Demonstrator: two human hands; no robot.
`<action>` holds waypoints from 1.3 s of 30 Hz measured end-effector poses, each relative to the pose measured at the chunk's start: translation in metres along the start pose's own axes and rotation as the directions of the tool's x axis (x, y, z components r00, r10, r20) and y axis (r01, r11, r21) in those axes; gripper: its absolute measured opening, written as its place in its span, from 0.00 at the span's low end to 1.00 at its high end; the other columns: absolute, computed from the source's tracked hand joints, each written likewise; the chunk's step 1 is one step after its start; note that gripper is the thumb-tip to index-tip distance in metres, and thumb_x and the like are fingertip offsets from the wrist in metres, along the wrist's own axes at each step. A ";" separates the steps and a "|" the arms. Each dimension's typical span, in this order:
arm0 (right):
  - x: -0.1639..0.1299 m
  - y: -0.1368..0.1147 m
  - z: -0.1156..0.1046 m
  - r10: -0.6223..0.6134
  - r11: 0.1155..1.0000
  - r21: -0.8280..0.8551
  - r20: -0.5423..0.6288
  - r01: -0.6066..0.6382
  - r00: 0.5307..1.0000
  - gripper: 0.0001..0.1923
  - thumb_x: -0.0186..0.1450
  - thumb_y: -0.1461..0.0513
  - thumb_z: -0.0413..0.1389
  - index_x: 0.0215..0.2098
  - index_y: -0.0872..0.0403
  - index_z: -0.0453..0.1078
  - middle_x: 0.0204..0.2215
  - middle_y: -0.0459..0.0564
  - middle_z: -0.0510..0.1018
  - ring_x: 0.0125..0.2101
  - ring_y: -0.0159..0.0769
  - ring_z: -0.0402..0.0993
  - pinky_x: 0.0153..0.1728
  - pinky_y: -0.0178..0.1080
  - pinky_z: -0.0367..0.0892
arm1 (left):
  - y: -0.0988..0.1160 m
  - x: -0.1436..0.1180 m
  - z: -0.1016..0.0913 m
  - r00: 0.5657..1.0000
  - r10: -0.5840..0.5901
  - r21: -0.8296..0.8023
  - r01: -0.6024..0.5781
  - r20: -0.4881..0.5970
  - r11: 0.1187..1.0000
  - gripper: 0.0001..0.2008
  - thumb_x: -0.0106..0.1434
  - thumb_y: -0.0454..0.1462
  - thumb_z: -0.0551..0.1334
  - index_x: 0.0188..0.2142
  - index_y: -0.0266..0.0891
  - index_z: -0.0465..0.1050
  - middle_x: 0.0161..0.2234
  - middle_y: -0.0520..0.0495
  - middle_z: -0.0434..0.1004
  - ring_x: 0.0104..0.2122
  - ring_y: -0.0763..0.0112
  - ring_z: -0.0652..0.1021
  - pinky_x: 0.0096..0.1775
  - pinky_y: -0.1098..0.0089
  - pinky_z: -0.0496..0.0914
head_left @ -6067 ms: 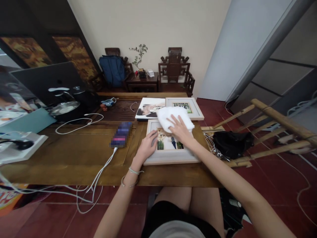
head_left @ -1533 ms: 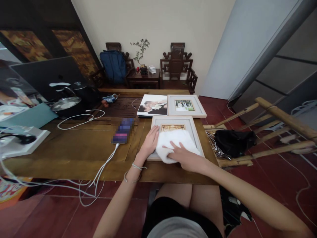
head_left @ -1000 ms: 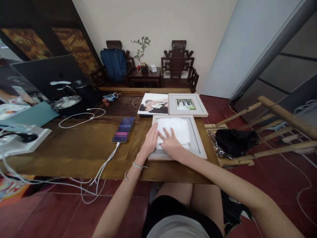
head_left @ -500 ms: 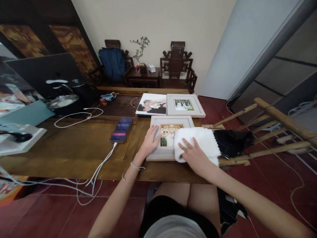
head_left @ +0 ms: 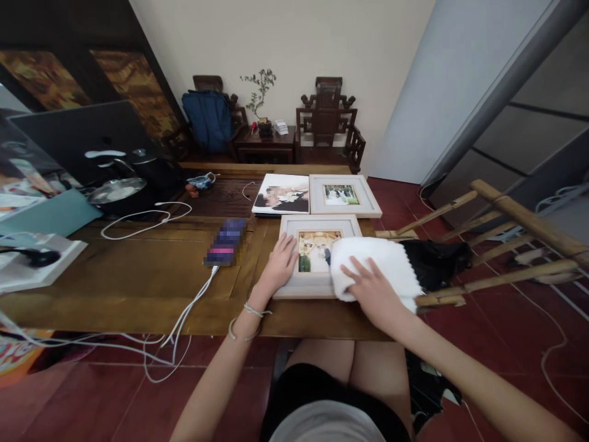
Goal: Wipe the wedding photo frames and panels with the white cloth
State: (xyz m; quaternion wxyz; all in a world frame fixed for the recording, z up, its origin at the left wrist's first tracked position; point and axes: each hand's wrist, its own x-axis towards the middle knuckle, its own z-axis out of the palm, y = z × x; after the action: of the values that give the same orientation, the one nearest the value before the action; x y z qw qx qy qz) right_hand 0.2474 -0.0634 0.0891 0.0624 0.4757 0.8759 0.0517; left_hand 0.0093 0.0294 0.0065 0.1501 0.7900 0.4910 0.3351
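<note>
From your head camera, your left hand (head_left: 280, 265) lies flat with the fingers spread on the left border of the nearest picture frame (head_left: 309, 285), pressing on it rather than gripping; a thin cord bracelet (head_left: 248, 310) loops your wrist. That frame is a pale, matte rectangle with a wide bevelled border around a small colour photo (head_left: 313, 250), and it lies flat near the front edge of the wooden table (head_left: 138, 276). Your right hand (head_left: 375, 293) rests palm down, fingers open and splayed, on a white cloth (head_left: 386, 264) of soft, fluffy pile; it closes on nothing, only pushes on the fabric. The cloth is folded into a thick pad that covers the right side of the frame and hangs over the table's right edge, close to a black bag (head_left: 432, 263) resting on the bamboo poles (head_left: 519, 215) beside the table. Just beyond the near frame lie a second pale frame (head_left: 344, 195) of the same bevelled make and, to its left, an unframed glossy print (head_left: 281, 194), the two side by side. The table is dark, grained wood with a slatted tray section let into it. A blurred flat phone (head_left: 225, 242) lies left of the frame with a white cable (head_left: 193, 307) trailing off the front edge. Further left stand a round metal pan (head_left: 117, 191) with a shiny rim and a grey laptop lid (head_left: 78, 141).
</note>
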 end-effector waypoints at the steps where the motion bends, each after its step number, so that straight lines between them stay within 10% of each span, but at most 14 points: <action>1: -0.008 0.010 0.000 0.039 0.999 -0.011 0.004 -0.039 0.999 0.17 0.59 0.74 0.50 0.34 0.53 0.77 0.57 0.50 0.67 0.61 0.53 0.52 0.58 0.61 0.49 | -0.001 0.000 0.001 1.000 0.004 0.006 -0.004 0.006 1.000 0.20 0.67 0.40 0.49 0.56 0.35 0.63 0.60 0.37 0.61 0.63 0.58 0.54 0.60 0.50 0.55; 5: -0.013 0.044 0.005 0.125 0.992 -0.001 -0.001 -0.125 0.992 0.22 0.53 0.77 0.48 0.35 0.52 0.76 0.59 0.45 0.63 0.62 0.49 0.50 0.58 0.60 0.49 | -0.004 0.001 0.003 1.000 0.011 0.012 -0.011 0.029 1.000 0.20 0.67 0.38 0.49 0.55 0.32 0.64 0.60 0.34 0.61 0.63 0.58 0.56 0.59 0.50 0.56; 10: 0.052 0.065 0.007 0.214 0.974 -0.048 -0.115 -0.221 0.970 0.23 0.55 0.76 0.47 0.41 0.54 0.75 0.60 0.51 0.61 0.62 0.52 0.47 0.57 0.63 0.46 | -0.004 0.002 0.004 0.999 0.039 -0.006 -0.039 0.005 0.999 0.18 0.66 0.36 0.50 0.53 0.34 0.66 0.59 0.35 0.63 0.62 0.58 0.58 0.58 0.49 0.58; 15: 0.142 0.036 0.005 0.006 0.995 -0.093 -0.338 -0.040 0.941 0.17 0.62 0.71 0.49 0.45 0.54 0.73 0.65 0.50 0.52 0.64 0.52 0.39 0.59 0.62 0.39 | -0.001 0.004 0.001 0.999 0.035 -0.034 -0.035 0.005 0.999 0.17 0.66 0.35 0.51 0.51 0.35 0.69 0.57 0.37 0.66 0.62 0.56 0.59 0.58 0.49 0.60; 21: 0.190 0.003 0.025 -0.086 0.994 -0.095 -0.293 0.060 0.952 0.13 0.66 0.65 0.49 0.45 0.54 0.73 0.63 0.49 0.57 0.64 0.48 0.42 0.60 0.58 0.41 | -0.001 0.005 0.000 0.999 0.050 -0.032 -0.050 -0.017 0.998 0.17 0.65 0.34 0.52 0.51 0.32 0.70 0.54 0.36 0.70 0.59 0.57 0.64 0.58 0.53 0.60; 33: 0.103 0.099 0.016 0.151 0.971 -0.165 -0.137 -0.173 0.979 0.20 0.61 0.74 0.45 0.39 0.55 0.76 0.59 0.49 0.64 0.62 0.50 0.50 0.58 0.60 0.45 | -0.010 0.005 0.006 0.992 0.075 -0.080 -0.083 -0.097 0.993 0.24 0.58 0.24 0.49 0.51 0.36 0.70 0.54 0.39 0.70 0.58 0.60 0.66 0.59 0.52 0.61; 39: 0.046 0.072 0.009 0.102 0.986 -0.127 -0.020 -0.103 0.995 0.20 0.56 0.76 0.47 0.38 0.58 0.76 0.60 0.55 0.61 0.61 0.52 0.50 0.57 0.58 0.49 | -0.013 0.005 0.008 0.987 0.092 -0.051 -0.099 -0.129 0.994 0.27 0.53 0.21 0.48 0.51 0.34 0.70 0.54 0.39 0.70 0.57 0.60 0.68 0.59 0.52 0.62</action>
State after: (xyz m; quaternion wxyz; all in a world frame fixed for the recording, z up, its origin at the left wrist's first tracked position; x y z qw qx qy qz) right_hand 0.2838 0.0146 0.0882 0.0844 0.5147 0.8455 0.1141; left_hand 0.0073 0.0408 -0.0049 0.1249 0.7853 0.4512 0.4051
